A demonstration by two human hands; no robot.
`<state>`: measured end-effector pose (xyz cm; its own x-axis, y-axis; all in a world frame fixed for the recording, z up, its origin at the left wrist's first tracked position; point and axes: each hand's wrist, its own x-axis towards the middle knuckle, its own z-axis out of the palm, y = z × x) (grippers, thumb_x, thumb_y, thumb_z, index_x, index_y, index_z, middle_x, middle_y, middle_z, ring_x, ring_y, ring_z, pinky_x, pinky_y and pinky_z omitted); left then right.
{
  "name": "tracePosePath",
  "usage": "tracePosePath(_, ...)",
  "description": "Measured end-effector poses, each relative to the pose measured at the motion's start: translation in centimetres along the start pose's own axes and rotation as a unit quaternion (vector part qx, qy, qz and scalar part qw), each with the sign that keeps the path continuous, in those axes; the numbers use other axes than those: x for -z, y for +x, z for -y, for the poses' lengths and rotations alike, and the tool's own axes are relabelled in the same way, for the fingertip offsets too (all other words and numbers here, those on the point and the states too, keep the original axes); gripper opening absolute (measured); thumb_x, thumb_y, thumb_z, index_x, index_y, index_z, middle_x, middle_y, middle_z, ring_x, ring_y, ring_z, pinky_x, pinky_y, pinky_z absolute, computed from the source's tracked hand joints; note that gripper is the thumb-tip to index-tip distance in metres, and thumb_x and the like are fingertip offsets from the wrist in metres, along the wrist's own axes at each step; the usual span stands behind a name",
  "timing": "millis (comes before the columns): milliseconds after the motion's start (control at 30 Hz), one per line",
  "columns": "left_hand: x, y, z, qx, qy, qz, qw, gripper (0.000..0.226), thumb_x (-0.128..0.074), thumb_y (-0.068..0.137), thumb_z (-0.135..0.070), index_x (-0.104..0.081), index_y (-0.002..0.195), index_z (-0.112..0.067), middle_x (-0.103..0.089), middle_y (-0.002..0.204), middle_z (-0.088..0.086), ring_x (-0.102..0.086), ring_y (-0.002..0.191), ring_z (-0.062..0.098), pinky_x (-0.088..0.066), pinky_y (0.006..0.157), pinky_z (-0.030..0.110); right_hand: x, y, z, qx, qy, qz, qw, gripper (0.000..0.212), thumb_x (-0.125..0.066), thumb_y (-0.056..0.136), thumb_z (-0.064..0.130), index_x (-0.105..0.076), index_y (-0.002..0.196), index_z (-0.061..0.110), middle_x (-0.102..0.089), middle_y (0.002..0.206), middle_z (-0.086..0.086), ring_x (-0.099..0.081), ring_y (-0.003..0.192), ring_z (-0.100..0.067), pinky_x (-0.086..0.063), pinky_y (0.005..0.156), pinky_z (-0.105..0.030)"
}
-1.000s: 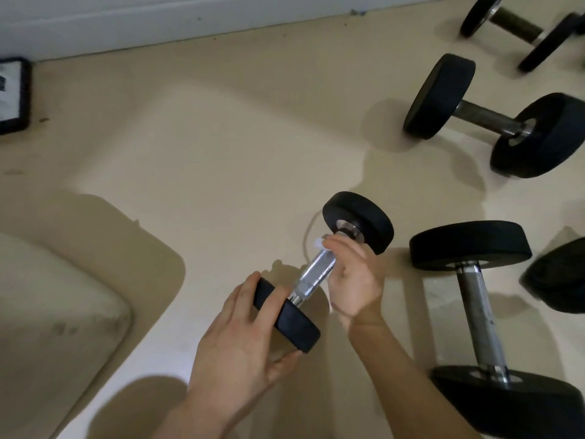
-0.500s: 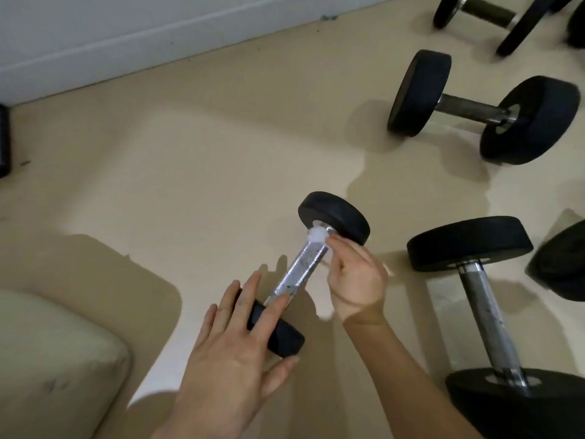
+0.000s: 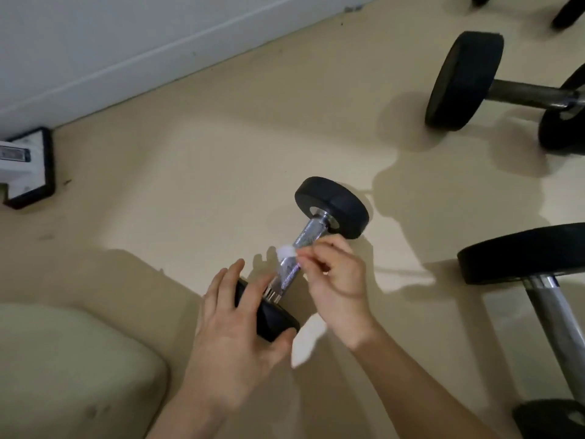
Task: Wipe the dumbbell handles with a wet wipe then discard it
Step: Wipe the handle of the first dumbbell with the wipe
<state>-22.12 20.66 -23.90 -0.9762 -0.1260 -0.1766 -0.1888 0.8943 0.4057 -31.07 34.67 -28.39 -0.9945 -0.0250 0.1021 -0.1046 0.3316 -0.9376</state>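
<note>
On the floor just ahead of you, the small dumbbell (image 3: 283,278) points its far plate toward one o'clock and its near plate toward seven. Draw the wet wipe (image 3: 286,251) along the whole knurled handle (image 3: 305,234), turning the bar with your other hand so every side gets covered, right up to both collars. Your left hand (image 3: 234,327) clasps the near plate, fingers spread over it and thumb hooked beneath. Your right hand (image 3: 335,280) pinches the wipe in its fingertips, pressing it against the handle's middle, remaining fingers curled in.
</note>
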Motion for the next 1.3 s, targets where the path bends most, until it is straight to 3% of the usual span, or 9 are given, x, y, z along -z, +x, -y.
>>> tracePosePath(100,1.0,0.9,0.9,0.041,-0.061,-0.035,0.997,0.078,-0.053,0.062,-0.059,-0.039,0.136,-0.036,-0.022,0.152,0.001,-0.023,0.136,0.025,-0.025,0.109,0.035,-1.7,3.1,0.4,0.021,-0.017,-0.042,0.999,0.014,-0.068,0.077,-0.004,-0.073,0.081,0.009,-0.058,0.084,0.001,-0.059,0.072,-0.005,-0.049,0.072,-0.017)
tracePosePath(300,0.7,1.3,1.7,0.054,0.023,-0.091,0.994,0.088,-0.080,0.063,-0.045,-0.037,0.137,-0.023,-0.027,0.150,0.018,-0.024,0.139,0.037,-0.023,0.109,0.038,-5.2,1.8,3.1,-0.018,-0.031,0.159,0.987,0.005,-0.071,0.079,0.010,-0.073,0.078,0.014,-0.065,0.080,0.003,-0.060,0.073,-0.009,-0.050,0.073,-0.024)
tracePosePath(433,3.0,5.1,4.7,0.117,-0.105,-0.030,0.987,0.098,-0.070,0.049,-0.061,-0.037,0.136,-0.029,-0.025,0.148,0.007,-0.027,0.137,0.020,-0.025,0.108,0.026,-6.8,6.3,3.4,-0.002,-0.059,0.049,0.997,0.012,-0.062,0.085,0.009,-0.070,0.081,0.016,-0.059,0.090,0.001,-0.060,0.078,-0.015,-0.047,0.078,-0.026)
tracePosePath(600,3.3,4.5,4.6,0.080,0.047,-0.102,0.990,0.086,-0.049,0.064,-0.058,-0.034,0.141,-0.021,-0.023,0.153,0.019,-0.017,0.142,0.036,-0.022,0.115,0.046,-10.5,5.1,5.1,0.045,-0.159,0.187,0.968,0.016,-0.059,0.080,0.006,-0.070,0.075,0.017,-0.064,0.080,0.002,-0.059,0.072,-0.018,-0.047,0.067,-0.030)
tracePosePath(700,2.8,3.7,4.2,0.067,0.078,-0.086,0.991,0.089,-0.063,0.075,-0.053,-0.018,0.148,-0.028,-0.008,0.157,0.016,-0.003,0.145,0.032,-0.017,0.116,0.041,-10.7,4.8,6.1,-0.086,-0.009,0.264,0.961,0.018,-0.059,0.080,0.001,-0.069,0.071,0.013,-0.059,0.056,0.015,-0.052,0.055,-0.001,-0.041,0.057,-0.013)
tracePosePath(800,3.9,5.4,6.3,0.093,0.076,-0.050,0.992,0.100,-0.069,0.075,-0.054,-0.007,0.150,-0.030,-0.003,0.158,0.014,-0.001,0.146,0.028,-0.013,0.117,0.040,-7.5,5.7,6.5,-0.295,0.230,0.259,0.891,0.004,-0.066,0.087,0.010,-0.069,0.088,0.012,-0.060,0.068,0.006,-0.048,0.062,-0.008,-0.041,0.063,-0.019)
tracePosePath(1000,5.6,8.2,6.1,0.189,0.084,0.023,0.978,0.073,-0.062,0.086,-0.031,-0.021,0.147,-0.022,-0.002,0.153,0.027,-0.003,0.142,0.041,-0.019,0.114,0.052,1.1,4.4,7.2,-0.373,0.425,0.158,0.810,0.015,-0.056,0.093,0.008,-0.059,0.081,0.016,-0.065,0.084,-0.004,-0.058,0.080,-0.018,-0.047,0.063,-0.027)
tracePosePath(1167,3.1,3.2,-1.7,0.018,0.102,-0.057,0.993,0.069,-0.051,0.072,-0.006,-0.041,0.140,-0.015,-0.033,0.146,0.022,-0.031,0.133,0.042,-0.029,0.109,0.044,7.4,1.3,7.8,-0.317,0.208,0.092,0.921,0.011,-0.059,0.092,0.020,-0.061,0.082,0.015,-0.060,0.075,-0.007,-0.047,0.063,-0.017,-0.038,0.058,-0.029)
tracePosePath(1300,-1.7,-3.3,-13.0,-0.197,-0.045,0.107,0.973,0.052,-0.052,0.083,-0.037,-0.048,0.135,-0.028,-0.043,0.145,0.000,-0.043,0.131,0.022,-0.035,0.105,0.026,14.7,-1.5,7.2,-0.227,0.006,0.078,0.971,0.013,-0.064,0.088,0.029,-0.062,0.082,0.017,-0.064,0.075,-0.016,-0.050,0.060,-0.017,-0.040,0.055,-0.029)
